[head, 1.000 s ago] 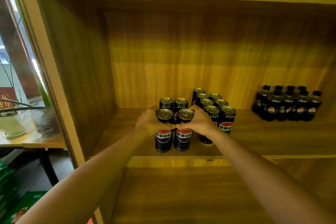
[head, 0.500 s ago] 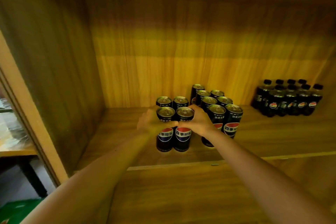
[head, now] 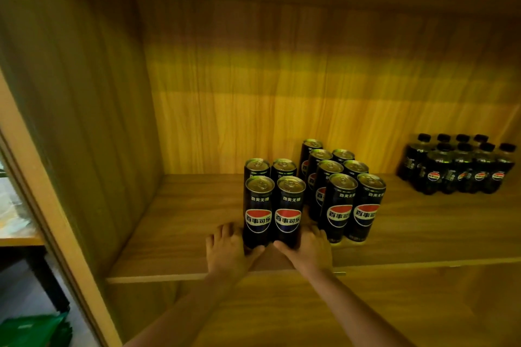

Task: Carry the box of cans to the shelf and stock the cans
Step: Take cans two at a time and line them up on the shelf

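Right now the four-can block [head: 273, 205], two cans in front and two behind, stands upright on the wooden shelf [head: 174, 234], near its front edge and just left of a larger cluster of cans [head: 338, 186]. The left hand [head: 228, 251] lies against the base of the front left can, the right hand [head: 307, 251] against the base of the front right can. Both hands are loosely spread, palms cupping the lower can walls, thumbs meeting in front; neither has a can closed in its fingers [head: 225, 229], so this reads as pushing or squaring up, not lifting.

The likely trouble is tipping: these cans are tall and slim, and a shove low at the base that catches on the wood could rock the front pair backward into the rear pair. Pushed crookedly to the right, the block could knock the neighbouring cluster, whose front cans sit just beside the right hand. Pulled forward, the block has little shelf left before the lip.

Each label carries the red, white and blue Pepsi globe with 百事可乐 across it, and smaller pale characters above that seem to read 劲爽无糖. The dark bottles [head: 462, 169] well to the right show the same globe; their text is too small to read.
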Motion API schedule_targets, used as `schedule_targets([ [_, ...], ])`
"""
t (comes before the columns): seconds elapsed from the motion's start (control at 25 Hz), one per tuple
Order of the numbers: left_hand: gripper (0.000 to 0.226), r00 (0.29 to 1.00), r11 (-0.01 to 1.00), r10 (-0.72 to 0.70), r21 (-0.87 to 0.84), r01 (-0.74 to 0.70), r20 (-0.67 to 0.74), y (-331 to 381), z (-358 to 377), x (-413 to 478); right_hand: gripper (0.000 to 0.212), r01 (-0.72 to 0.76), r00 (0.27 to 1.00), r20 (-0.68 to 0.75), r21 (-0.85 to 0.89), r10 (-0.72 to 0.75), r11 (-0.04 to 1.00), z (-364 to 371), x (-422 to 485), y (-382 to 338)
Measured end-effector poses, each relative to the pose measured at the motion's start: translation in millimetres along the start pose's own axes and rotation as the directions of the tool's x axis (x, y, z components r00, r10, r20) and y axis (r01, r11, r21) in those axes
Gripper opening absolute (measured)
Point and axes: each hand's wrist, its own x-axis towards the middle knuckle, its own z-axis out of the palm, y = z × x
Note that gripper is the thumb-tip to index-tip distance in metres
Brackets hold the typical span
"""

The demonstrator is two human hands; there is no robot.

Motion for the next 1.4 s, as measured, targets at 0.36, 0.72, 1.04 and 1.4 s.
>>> schedule_targets([
  [0.36, 0.077, 1.000, 0.999, 0.004, 0.033, -0.004, 0.004, 6, 4, 6, 0.094, 0.026, 0.999, 0.020, -0.074, -0.025, 0.997, 2, 3, 0],
  [0.72, 0.079, 0.998, 0.999, 0.008, 0.035, -0.010, 0.063, 6, 4, 13, 0.068, -0.002, 0.999, 0.039, -0.103, 0.006, 0.995, -1, 13, -8],
  [1.04, 0.087, 0.993, 0.998, 0.044, 0.043, -0.049, 0.108, -3, -17, 3, 0.082, -0.004, 0.999, 0.032, 0.004, 0.004, 1.000, -15, -6, -12],
  [1.4, 0.078, 0.988, 0.975, 0.148, 0.165, -0.152, 0.036, 13, -141, -57, 0.068, 0.271, 0.957, -0.067, -0.134, -0.281, 0.953, -125, -59, -51],
])
